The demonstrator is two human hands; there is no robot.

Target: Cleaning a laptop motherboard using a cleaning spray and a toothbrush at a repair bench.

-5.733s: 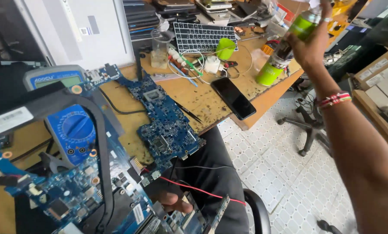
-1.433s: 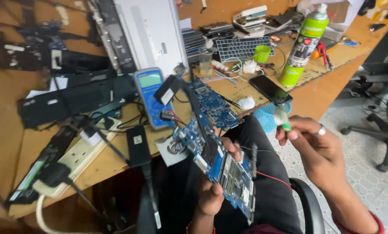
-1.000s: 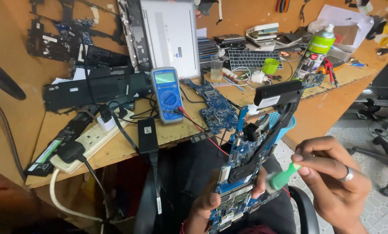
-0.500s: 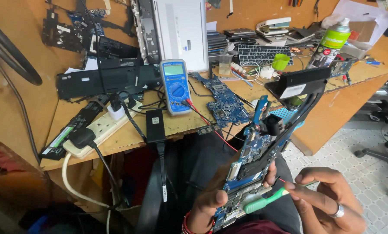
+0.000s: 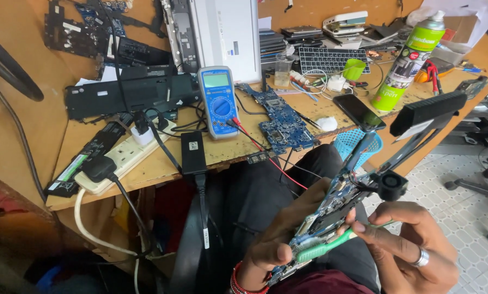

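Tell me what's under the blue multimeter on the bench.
The blue multimeter lies flat on the wooden bench, over black cables. Its red lead runs off the bench edge. Anything directly beneath its body is covered.

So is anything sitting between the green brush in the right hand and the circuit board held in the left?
Nothing visible. The right hand holds the green brush with its head end already against the circuit board, which the left hand grips from below. The exact contact point is too small to make out.

Bench: blue multimeter (image 5: 218, 101) beside a bare blue board (image 5: 282, 120), black phone (image 5: 359, 112) near green spray can (image 5: 409, 63), white power strip (image 5: 125, 157) (plugs in), keyboard (image 5: 331, 59) behind.
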